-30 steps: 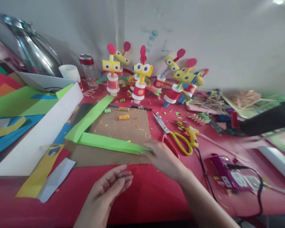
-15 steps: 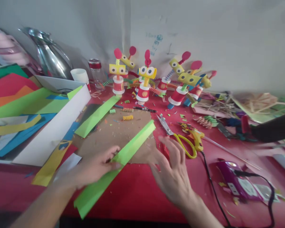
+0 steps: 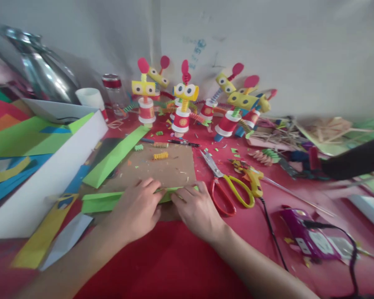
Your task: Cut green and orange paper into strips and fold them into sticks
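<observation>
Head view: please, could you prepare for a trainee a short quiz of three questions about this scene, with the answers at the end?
1. True or false: the left hand and the right hand both touch the same green strip.
2. Which of these lies on the cardboard? a) kettle; b) yellow coil; c) glue gun
3. Fill in: the scissors have one yellow handle and one ____ handle.

Key: 1. True; 2. b; 3. red
</observation>
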A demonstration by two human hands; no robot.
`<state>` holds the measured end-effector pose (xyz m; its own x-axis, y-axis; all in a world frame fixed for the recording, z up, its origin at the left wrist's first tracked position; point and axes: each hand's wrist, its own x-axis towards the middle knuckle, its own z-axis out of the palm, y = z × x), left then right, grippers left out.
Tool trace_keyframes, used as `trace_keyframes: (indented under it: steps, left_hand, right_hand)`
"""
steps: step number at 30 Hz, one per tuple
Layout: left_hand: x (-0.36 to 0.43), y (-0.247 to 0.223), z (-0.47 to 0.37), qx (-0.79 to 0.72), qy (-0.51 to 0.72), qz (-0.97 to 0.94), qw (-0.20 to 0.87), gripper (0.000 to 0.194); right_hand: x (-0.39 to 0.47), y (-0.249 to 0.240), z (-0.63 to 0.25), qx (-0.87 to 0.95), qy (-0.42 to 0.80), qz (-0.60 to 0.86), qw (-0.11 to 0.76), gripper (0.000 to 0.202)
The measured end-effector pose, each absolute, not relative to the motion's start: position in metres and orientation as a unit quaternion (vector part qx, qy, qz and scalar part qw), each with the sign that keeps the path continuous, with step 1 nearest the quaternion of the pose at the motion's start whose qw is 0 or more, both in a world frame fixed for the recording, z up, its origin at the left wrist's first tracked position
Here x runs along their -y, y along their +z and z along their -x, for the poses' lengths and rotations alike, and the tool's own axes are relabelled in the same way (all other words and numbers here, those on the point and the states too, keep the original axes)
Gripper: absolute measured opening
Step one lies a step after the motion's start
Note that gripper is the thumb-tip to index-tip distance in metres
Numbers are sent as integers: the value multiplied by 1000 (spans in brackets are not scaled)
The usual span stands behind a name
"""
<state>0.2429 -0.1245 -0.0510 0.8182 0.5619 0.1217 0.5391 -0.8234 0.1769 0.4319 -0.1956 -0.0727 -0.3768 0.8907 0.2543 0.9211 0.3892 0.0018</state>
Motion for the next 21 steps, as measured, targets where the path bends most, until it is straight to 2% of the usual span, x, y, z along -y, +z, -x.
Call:
trace_keyframes:
  steps: [5,13,21]
  left_hand:
    - [132,-71,-246,-275,118,-954,15,25]
    - [123,-78,-244,-361,89,-914,160,19]
    - [120,-74,-251,-418,63,-895,146,21]
  right_hand:
    - [194,-69,-452,819,45,554,140,15]
    - [186,-63,-477,745,194,607,198,19]
    - [183,-68,-480,674,231,666,220,16]
